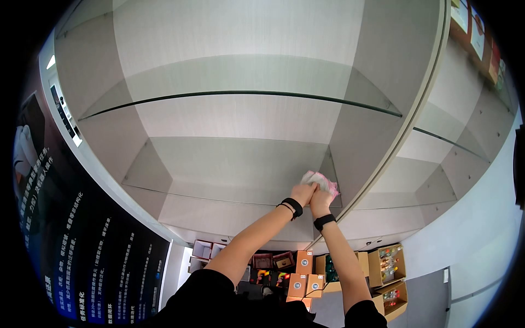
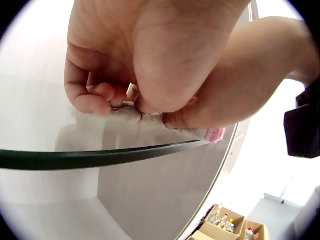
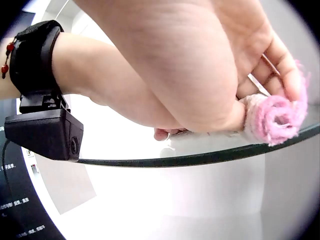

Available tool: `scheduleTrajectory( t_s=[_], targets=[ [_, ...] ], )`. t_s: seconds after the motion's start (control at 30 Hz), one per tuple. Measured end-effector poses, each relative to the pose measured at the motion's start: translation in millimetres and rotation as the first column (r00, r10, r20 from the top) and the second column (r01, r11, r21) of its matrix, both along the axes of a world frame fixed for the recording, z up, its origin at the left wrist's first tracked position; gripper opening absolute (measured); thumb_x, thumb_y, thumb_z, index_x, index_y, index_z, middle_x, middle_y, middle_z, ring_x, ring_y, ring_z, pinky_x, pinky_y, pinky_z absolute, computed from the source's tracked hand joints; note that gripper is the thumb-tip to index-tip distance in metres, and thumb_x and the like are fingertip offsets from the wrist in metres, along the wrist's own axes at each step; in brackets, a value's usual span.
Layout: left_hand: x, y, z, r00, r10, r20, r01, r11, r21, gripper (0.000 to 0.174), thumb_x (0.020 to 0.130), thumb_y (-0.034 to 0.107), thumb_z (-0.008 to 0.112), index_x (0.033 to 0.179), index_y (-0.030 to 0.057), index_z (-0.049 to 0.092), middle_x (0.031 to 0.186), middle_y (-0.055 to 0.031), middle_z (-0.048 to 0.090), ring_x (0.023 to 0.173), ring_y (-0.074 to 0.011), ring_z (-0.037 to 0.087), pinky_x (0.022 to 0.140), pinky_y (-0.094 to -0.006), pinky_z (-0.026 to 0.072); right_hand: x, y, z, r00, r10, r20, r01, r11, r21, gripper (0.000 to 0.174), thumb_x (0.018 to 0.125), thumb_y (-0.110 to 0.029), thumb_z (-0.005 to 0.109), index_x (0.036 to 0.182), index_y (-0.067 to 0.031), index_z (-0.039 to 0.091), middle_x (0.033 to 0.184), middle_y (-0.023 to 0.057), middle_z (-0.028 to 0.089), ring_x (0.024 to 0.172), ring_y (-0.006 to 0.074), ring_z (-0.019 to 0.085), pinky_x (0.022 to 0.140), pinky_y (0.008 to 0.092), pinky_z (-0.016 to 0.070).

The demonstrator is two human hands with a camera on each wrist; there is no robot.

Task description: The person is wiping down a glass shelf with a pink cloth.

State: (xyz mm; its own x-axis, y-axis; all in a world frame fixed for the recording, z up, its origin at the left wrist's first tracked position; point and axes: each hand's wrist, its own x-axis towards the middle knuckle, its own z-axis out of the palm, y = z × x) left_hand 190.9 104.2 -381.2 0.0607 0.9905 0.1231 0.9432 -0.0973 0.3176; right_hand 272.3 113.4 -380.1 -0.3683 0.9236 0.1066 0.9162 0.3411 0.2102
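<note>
Side by side, both hands hold a white cloth with a pink edge [image 1: 322, 182] at the right end of a lower glass shelf [image 1: 240, 188]. My left hand [image 1: 302, 193] has its fingers curled down on the cloth, close over the glass in the left wrist view. The fingers of my right hand [image 1: 321, 201] bend round its other part, where the cloth shows a rolled pink end [image 3: 276, 120]. In the right wrist view this roll lies right at the green front edge of the shelf [image 3: 200, 159]. Part of the cloth is hidden under the hands.
Another glass shelf [image 1: 240, 94] spans the cabinet above the hands. A side panel [image 1: 377, 109] stands just to their right, with more shelves beyond it. Below are orange boxes [image 1: 298, 284] and cartons of bottles [image 1: 387, 262]. A dark printed board [image 1: 98, 257] stands at left.
</note>
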Motion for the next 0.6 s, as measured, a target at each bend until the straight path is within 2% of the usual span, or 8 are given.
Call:
scheduleTrajectory(
  t_s=[0.2, 0.33, 0.4, 0.5, 0.6],
  targets=[
    [4, -4, 4, 0.997, 0.046, -0.059, -0.043, 0.998, 0.051, 0.025, 0.069, 0.02, 0.041, 0.092, 0.0117, 0.038, 0.077, -0.0099, 0.054, 0.07, -0.0262, 0.053, 0.055, -0.0363, 0.0422, 2, 2, -5, 1.0, 0.013, 0.01, -0.013, 0.999, 0.03, 0.035, 0.071, -0.018, 0.042, 0.102, -0.0025, 0.034, 0.068, 0.0006, 0.057, 0.057, 0.0136, 0.055, 0.044, 0.0249, 0.0379],
    [2, 0, -7, 0.999, 0.038, -0.02, -0.036, 0.992, 0.121, 0.022, 0.07, 0.019, 0.042, 0.09, 0.0109, 0.038, 0.077, -0.0101, 0.054, 0.069, -0.0262, 0.052, 0.054, -0.0361, 0.0421, 4, 4, -12, 1.0, 0.026, 0.006, -0.026, 0.997, 0.079, 0.037, 0.071, -0.018, 0.042, 0.103, -0.0022, 0.033, 0.066, 0.0002, 0.056, 0.055, 0.0136, 0.055, 0.044, 0.0249, 0.0375],
    [4, -2, -12, 1.0, 0.021, 0.005, -0.021, 0.956, 0.293, 0.014, 0.072, 0.019, 0.037, 0.083, 0.0112, 0.043, 0.065, -0.008, 0.055, 0.058, -0.0255, 0.053, 0.05, -0.0349, 0.042, 6, 3, -12, 0.989, 0.117, -0.09, -0.102, 0.983, 0.152, 0.032, 0.069, -0.017, 0.044, 0.095, -0.0008, 0.035, 0.061, 0.0047, 0.056, 0.052, 0.0172, 0.055, 0.042, 0.0285, 0.0377],
    [4, -1, -9, 0.999, 0.041, -0.032, -0.035, 0.984, 0.173, 0.015, 0.072, 0.018, 0.037, 0.085, 0.011, 0.042, 0.065, -0.0085, 0.055, 0.058, -0.0245, 0.054, 0.051, -0.0343, 0.042, 6, -2, -7, 0.993, 0.091, -0.075, -0.083, 0.991, 0.103, 0.032, 0.068, -0.018, 0.045, 0.093, -0.0012, 0.036, 0.062, 0.0049, 0.056, 0.052, 0.0167, 0.055, 0.042, 0.0274, 0.038],
    [5, -5, -3, 0.999, 0.038, -0.029, -0.032, 0.982, 0.184, 0.015, 0.073, 0.018, 0.036, 0.084, 0.0106, 0.042, 0.064, -0.0085, 0.055, 0.058, -0.0239, 0.054, 0.05, -0.0339, 0.0419, 5, -1, -6, 0.997, 0.065, -0.048, -0.061, 0.995, 0.077, 0.034, 0.068, -0.02, 0.046, 0.094, -0.0016, 0.035, 0.063, 0.0043, 0.056, 0.052, 0.0166, 0.055, 0.042, 0.0263, 0.0389]
  ],
)
